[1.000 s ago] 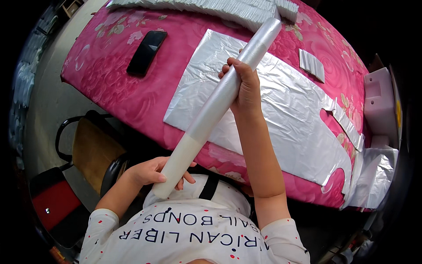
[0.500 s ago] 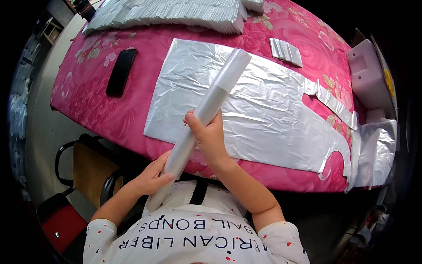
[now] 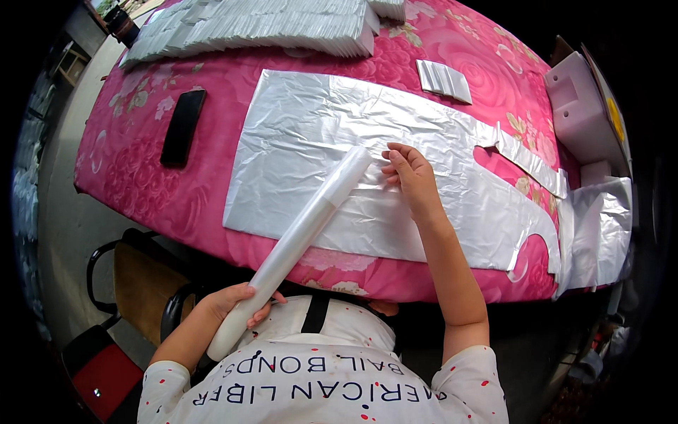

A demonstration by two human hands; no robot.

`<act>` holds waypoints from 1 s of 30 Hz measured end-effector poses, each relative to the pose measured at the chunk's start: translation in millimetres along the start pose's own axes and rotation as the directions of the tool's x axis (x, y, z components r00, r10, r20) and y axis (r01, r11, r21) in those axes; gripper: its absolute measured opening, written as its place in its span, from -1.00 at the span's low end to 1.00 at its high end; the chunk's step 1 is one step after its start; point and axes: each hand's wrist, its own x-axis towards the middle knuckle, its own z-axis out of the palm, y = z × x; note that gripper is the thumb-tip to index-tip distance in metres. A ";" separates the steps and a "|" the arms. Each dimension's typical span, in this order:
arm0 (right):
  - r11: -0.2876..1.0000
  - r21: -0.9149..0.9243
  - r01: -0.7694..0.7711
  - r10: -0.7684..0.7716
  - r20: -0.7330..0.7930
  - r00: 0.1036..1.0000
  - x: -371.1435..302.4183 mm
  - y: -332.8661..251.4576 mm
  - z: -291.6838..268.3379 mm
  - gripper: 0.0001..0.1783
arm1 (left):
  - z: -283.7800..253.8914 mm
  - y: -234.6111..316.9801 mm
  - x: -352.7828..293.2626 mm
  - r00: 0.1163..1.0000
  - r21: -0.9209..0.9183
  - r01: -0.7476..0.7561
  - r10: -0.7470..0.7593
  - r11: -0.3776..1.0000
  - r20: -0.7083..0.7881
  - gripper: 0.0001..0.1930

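Note:
My left hand is wrapped round the lower end of a long roll of whitish plastic film, which slants up and away over the table's near edge. Beyond the roll's far end and a little to its right is my right hand, off the roll, with loosely bent fingers apart and nothing in them. Under both lies a flat, creased, silvery plastic sheet with curved cut-outs and a strap-like strip on its right side. Its right end meets a crumpled heap of similar plastic at the table's edge.
A pink flowered cloth covers the table. On it lie a black phone, a small folded silvery packet and large stacks of folded plastic. White foam blocks stand at the right. A chair is at the lower left.
My right hand has let go of the roll's middle and moved up and right. The roll has come down toward me, with my left hand lower on it. The whole view has shifted slightly.

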 end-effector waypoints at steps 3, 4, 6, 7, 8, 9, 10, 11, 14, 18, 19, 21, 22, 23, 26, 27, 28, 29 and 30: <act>0.998 -0.024 -0.053 0.055 0.064 0.996 9.5 -5.9 -9.6 -0.63 | -3.0 -2.8 0.5 0.998 -0.081 0.015 -0.010 0.997 0.066 -0.25; 0.998 -0.026 -0.064 0.066 0.088 0.994 12.4 -5.8 -9.8 -0.64 | -5.4 -4.3 0.7 0.995 -0.113 0.020 -0.009 0.993 0.102 -0.25; 0.996 -0.033 -0.082 0.086 0.165 0.983 16.4 -7.6 -5.9 -0.69 | -12.0 -7.9 1.8 0.985 -0.176 0.033 -0.002 0.984 0.174 -0.25; 0.995 -0.038 -0.092 0.098 0.203 0.974 17.5 -8.4 -3.8 -0.72 | -13.9 -9.3 1.6 0.983 -0.178 0.035 -0.002 0.983 0.182 -0.25; 0.993 -0.060 -0.098 0.109 0.231 0.967 18.2 -9.2 -1.3 -0.71 | -15.6 -10.4 1.3 0.982 -0.181 0.038 -0.002 0.983 0.190 -0.25; 0.991 -0.081 -0.103 0.121 0.260 0.958 18.7 -10.0 1.4 -0.69 | -16.9 -11.2 1.4 0.980 -0.184 0.040 -0.003 0.982 0.199 -0.25; 0.989 -0.103 -0.108 0.133 0.289 0.948 19.4 -10.2 3.2 -0.67 | -17.9 -11.5 1.8 0.977 -0.188 0.043 -0.002 0.981 0.212 -0.26; 0.990 -0.107 -0.092 0.122 0.322 0.939 20.6 -9.7 3.7 -0.66 | -18.8 -11.3 2.2 0.974 -0.192 0.046 -0.002 0.980 0.226 -0.26; 0.989 -0.137 -0.062 0.112 0.395 0.912 23.9 -9.2 4.1 -0.64 | -19.2 -11.7 2.3 0.970 -0.209 0.048 0.005 0.977 0.245 -0.27; 0.980 -0.170 -0.106 0.168 0.412 0.896 25.3 -13.1 5.5 -0.63 | -18.8 -11.9 2.2 0.968 -0.229 0.055 0.004 0.972 0.249 -0.28; 0.979 -0.161 -0.125 0.182 0.414 0.892 25.7 -14.1 6.0 -0.64 | -18.6 -11.3 2.2 0.969 -0.224 0.057 0.000 0.973 0.246 -0.27; 0.976 -0.147 -0.161 0.211 0.443 0.871 28.7 -17.0 6.5 -0.71 | -17.9 -9.8 2.0 0.971 -0.213 0.062 -0.009 0.975 0.240 -0.27; 0.974 -0.140 -0.180 0.224 0.458 0.860 29.5 -18.3 7.0 -0.75 | -17.2 -9.7 1.5 0.973 -0.214 0.060 -0.009 0.975 0.230 -0.27; 0.969 -0.174 -0.175 0.237 0.456 0.858 29.0 -19.8 8.8 -0.76 | -16.2 -9.5 1.0 0.975 -0.214 0.057 -0.009 0.975 0.220 -0.28; 0.960 -0.246 -0.137 0.238 0.451 0.860 26.9 -21.0 15.5 -0.79 | -12.4 -6.6 0.5 0.984 -0.167 0.058 -0.028 0.984 0.177 -0.26; 0.962 -0.250 -0.107 0.214 0.454 0.865 26.6 -19.2 16.8 -0.80 | -10.9 -5.3 0.7 0.986 -0.144 0.060 -0.036 0.988 0.160 -0.25; 0.964 -0.253 -0.078 0.191 0.458 0.868 26.3 -17.5 17.8 -0.81 | -9.2 -5.0 1.1 0.991 -0.117 0.042 -0.027 0.992 0.130 -0.24; 0.953 -0.296 -0.062 0.189 0.423 0.886 25.5 -18.3 17.7 -0.80 | -7.1 -5.1 2.2 0.995 -0.089 0.026 -0.017 0.996 0.101 -0.24; 0.940 -0.338 -0.048 0.185 0.387 0.903 24.5 -20.6 16.8 -0.80 | -4.8 -4.8 3.0 0.997 -0.061 0.009 -0.005 0.998 0.071 -0.23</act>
